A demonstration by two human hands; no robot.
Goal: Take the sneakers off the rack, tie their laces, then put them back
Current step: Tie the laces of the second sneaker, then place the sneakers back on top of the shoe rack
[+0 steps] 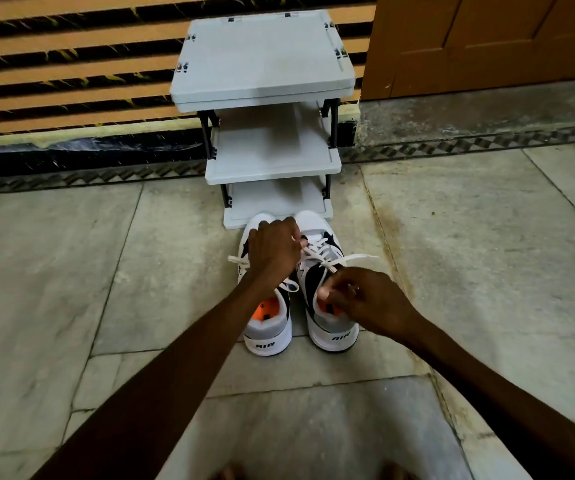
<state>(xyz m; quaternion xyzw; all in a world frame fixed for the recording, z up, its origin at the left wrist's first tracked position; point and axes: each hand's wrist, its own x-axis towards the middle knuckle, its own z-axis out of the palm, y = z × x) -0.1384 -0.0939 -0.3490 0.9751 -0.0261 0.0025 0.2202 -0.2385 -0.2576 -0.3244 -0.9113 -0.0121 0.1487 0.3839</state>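
Note:
Two white, grey and black sneakers stand side by side on the stone floor, heels toward me, right in front of the grey three-shelf rack [272, 161]. The left sneaker [268, 327] has an orange insole and loose laces lying to its left. My left hand [274, 252] reaches across it and pinches a white lace of the right sneaker [331, 327] near the tongue. My right hand [365, 299] hovers over the right sneaker's collar, fingers pinched on the other lace end [355, 258], which stretches out to the right.
The rack's shelves hold nothing. Behind it runs a striped orange and black wall [71, 64]. A brown wooden door [486, 39] stands at the back right. Pale stone tiles [486, 254] spread around the shoes.

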